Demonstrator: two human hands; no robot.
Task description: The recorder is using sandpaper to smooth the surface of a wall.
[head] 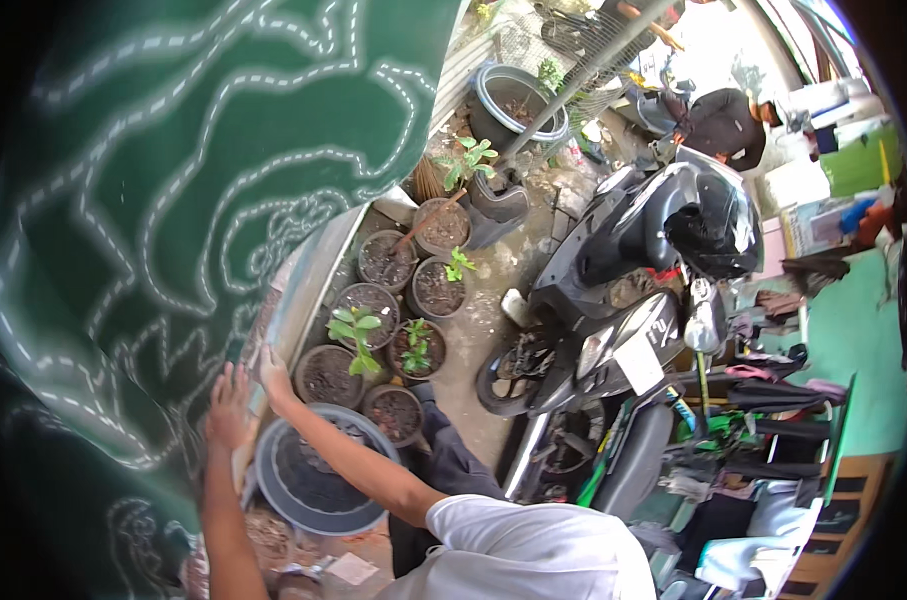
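A large dark green sheet [288, 127] with white dashed outlines fills the left side; whether it is cloth or plastic I cannot tell. My left hand [230, 405] rests against its lower part, back of the hand up and fingers spread. Just to the right, my right hand [275, 379] is at the sheet's edge beside a pale ledge [314, 281]. Its fingertips are partly hidden, so a grip on the sheet is unclear. Below my right forearm stands a round grey plastic tub [269, 480] with dark contents.
Several potted plants [416, 349] line the ledge's foot. A black scooter [648, 217] and another motorcycle's seat [633, 457] stand to the right. Farther back are a large planter [491, 112], wire mesh [532, 37] and a bent-over person in dark clothes [723, 127]. Laundry hangs on a rack [828, 450].
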